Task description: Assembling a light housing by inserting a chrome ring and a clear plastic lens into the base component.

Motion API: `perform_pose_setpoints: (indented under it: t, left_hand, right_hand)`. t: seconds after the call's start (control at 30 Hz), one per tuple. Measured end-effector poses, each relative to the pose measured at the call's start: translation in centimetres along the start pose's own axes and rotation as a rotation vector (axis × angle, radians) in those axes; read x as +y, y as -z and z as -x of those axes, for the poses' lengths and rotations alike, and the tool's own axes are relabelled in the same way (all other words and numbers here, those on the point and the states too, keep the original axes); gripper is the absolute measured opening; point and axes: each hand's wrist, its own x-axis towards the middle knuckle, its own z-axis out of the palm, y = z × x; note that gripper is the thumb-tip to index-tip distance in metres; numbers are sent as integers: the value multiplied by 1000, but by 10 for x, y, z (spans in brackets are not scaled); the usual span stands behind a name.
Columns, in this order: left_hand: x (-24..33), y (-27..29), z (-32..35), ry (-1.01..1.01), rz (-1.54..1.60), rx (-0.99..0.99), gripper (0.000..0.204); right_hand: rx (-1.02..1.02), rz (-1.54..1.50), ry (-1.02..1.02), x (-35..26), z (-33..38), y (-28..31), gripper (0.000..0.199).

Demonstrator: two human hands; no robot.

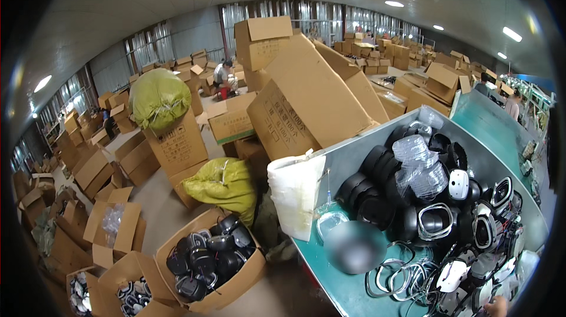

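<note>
Black helmet shells (pixel 383 193) are lying heaped on the teal worktop (pixel 336 284). I am seeing only a sliver of my right hand (pixel 497 306) beside the white parts (pixel 453 274); its grip I cannot tell. I would be reaching slowly, lifting one piece clear of the tangled rims (pixel 392 273).

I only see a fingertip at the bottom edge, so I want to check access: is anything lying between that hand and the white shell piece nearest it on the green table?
Nothing visible separates them: the hand at the lower edge lies just right of the white shell piece, which sits among the black and white parts on the green table.
</note>
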Motion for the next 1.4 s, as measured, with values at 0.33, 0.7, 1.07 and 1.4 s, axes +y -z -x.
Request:
perform_pose_setpoints:
  t: [0.33, 0.7, 1.07, 1.4]
  left_hand:
    - [-16, 33, -48, -78, 43, 25, 30]
    - [10, 2, -75, -155, 102, -70, 32]
    - [55, -35, -63, -192, 144, -175, 34]
    - [90, -47, -49, -247, 169, -221, 35]
  right_hand:
    - [-77, 34, -8, -20, 27, -6, 38]
    - [-191, 177, -47, -12, 38, 30, 33]
    - [-195, 254, -77, -61, 52, 74, 31]
    - [12, 170, 37, -70, 79, 76, 45]
